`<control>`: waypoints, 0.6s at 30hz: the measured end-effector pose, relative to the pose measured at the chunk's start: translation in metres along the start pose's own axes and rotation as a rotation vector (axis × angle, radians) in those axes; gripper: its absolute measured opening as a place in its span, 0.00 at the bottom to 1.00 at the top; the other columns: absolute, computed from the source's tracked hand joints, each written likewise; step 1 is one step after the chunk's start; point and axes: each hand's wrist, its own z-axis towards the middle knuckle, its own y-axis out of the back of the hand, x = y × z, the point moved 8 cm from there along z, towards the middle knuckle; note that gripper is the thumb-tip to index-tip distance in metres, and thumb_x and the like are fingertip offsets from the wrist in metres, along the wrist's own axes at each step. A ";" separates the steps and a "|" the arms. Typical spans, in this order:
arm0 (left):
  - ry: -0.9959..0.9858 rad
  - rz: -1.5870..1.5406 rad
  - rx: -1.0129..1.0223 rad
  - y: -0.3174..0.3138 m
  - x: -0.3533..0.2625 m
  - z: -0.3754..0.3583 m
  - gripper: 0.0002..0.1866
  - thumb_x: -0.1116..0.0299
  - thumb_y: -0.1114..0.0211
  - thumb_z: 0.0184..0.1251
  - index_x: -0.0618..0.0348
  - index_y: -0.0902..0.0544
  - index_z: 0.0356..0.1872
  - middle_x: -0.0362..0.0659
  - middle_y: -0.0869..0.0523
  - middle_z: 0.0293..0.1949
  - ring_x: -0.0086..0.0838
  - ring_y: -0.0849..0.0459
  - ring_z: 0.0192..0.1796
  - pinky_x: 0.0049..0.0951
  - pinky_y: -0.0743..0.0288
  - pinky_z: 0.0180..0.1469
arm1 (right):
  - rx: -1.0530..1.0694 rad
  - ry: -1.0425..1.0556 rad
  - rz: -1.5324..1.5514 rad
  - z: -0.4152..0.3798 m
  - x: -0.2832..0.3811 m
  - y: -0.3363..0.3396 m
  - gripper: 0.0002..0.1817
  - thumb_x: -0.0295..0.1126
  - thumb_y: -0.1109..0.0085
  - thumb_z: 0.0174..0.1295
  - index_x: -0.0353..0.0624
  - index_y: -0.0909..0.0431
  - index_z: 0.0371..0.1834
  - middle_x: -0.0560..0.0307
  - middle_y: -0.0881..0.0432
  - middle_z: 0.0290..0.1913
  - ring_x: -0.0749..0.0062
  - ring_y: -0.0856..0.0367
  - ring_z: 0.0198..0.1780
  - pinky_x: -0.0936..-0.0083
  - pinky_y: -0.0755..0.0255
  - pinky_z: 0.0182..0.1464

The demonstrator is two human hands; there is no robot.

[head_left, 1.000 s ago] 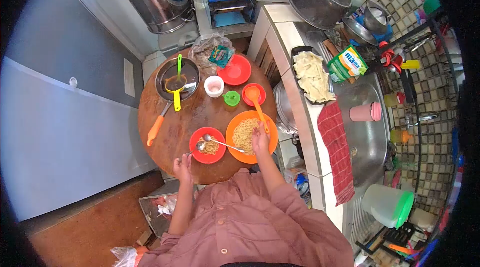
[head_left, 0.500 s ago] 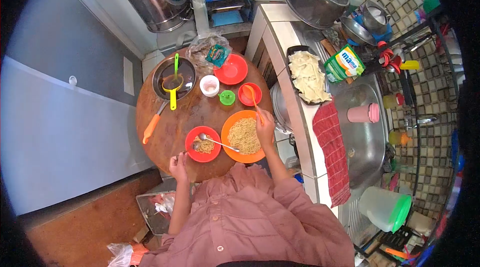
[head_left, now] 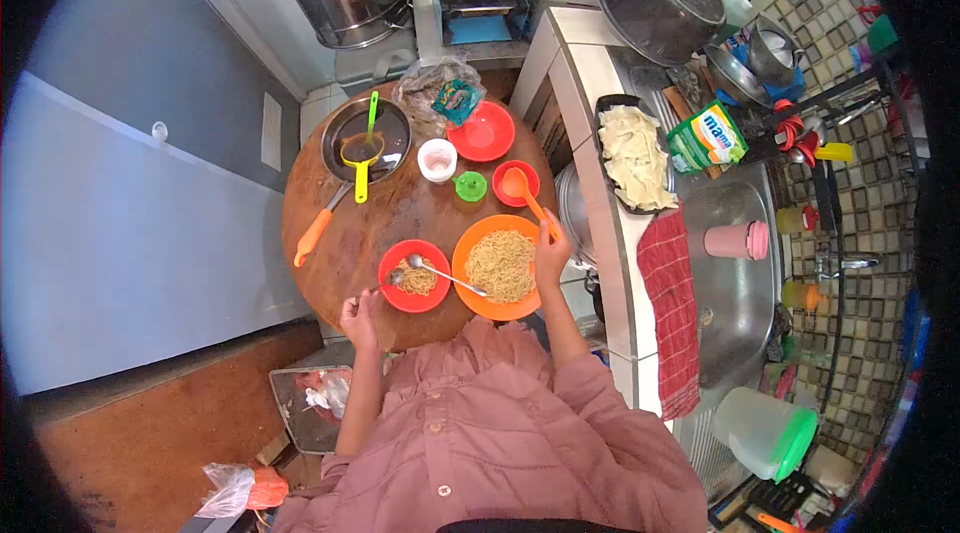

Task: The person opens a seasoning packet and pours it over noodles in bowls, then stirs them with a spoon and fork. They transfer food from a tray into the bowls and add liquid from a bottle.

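My right hand (head_left: 552, 255) grips the handle of an orange spoon (head_left: 530, 201), its head in a small red bowl (head_left: 534, 173). Beneath and left of that hand is an orange plate (head_left: 466, 285) heaped with noodles (head_left: 500, 265). Closed at the left table edge, my left hand (head_left: 362, 321) pinches what looks like the handle of a metal spoon (head_left: 395, 276), whose head lies in a red bowl (head_left: 432, 301) with a smaller portion of noodles (head_left: 418, 280). A second metal utensil (head_left: 450, 278) reaches from this bowl across the plate's rim.
On the round wooden table (head_left: 330, 293) are a pan (head_left: 398, 161) with a yellow-green strainer (head_left: 361, 178), a white cup (head_left: 437, 162), a green lid-like piece (head_left: 470, 186), a red plate (head_left: 485, 133) and plastic packaging (head_left: 425, 85). A counter with a sink (head_left: 725, 298) runs along the right.
The view has shifted, so the scene sits slightly further right. My right hand still has the orange spoon at the small red bowl, its handle turned a little. The left hand stays beside the noodle bowl.
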 end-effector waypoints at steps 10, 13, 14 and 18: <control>0.027 0.010 -0.021 0.009 0.002 -0.001 0.07 0.74 0.40 0.61 0.58 0.28 0.24 0.40 0.20 0.32 0.28 0.17 0.38 0.19 0.24 0.41 | -0.081 -0.326 0.397 -0.019 0.006 0.021 0.14 0.32 0.50 0.64 0.39 0.25 0.50 0.72 0.32 0.23 0.91 0.39 0.21 0.92 0.44 0.23; 0.036 0.023 -0.027 0.019 0.008 0.004 0.08 0.74 0.39 0.60 0.57 0.28 0.25 0.40 0.20 0.32 0.28 0.17 0.39 0.19 0.25 0.40 | -0.061 -0.371 0.435 -0.041 0.027 0.029 0.15 0.32 0.50 0.64 0.38 0.26 0.51 0.72 0.33 0.22 0.91 0.40 0.21 0.91 0.44 0.23; 0.042 0.029 -0.005 0.020 0.012 0.006 0.08 0.74 0.39 0.60 0.56 0.29 0.25 0.40 0.20 0.32 0.28 0.18 0.39 0.20 0.25 0.41 | -0.040 -0.348 0.430 -0.048 0.032 0.031 0.15 0.32 0.50 0.64 0.38 0.26 0.51 0.71 0.32 0.22 0.91 0.39 0.22 0.91 0.43 0.23; 0.037 -0.037 -0.007 0.017 0.009 0.001 0.08 0.74 0.39 0.60 0.56 0.29 0.25 0.40 0.20 0.33 0.29 0.18 0.40 0.20 0.25 0.40 | 0.062 -0.385 0.376 -0.084 0.046 0.031 0.15 0.32 0.50 0.64 0.38 0.26 0.51 0.71 0.31 0.22 0.90 0.38 0.22 0.91 0.43 0.24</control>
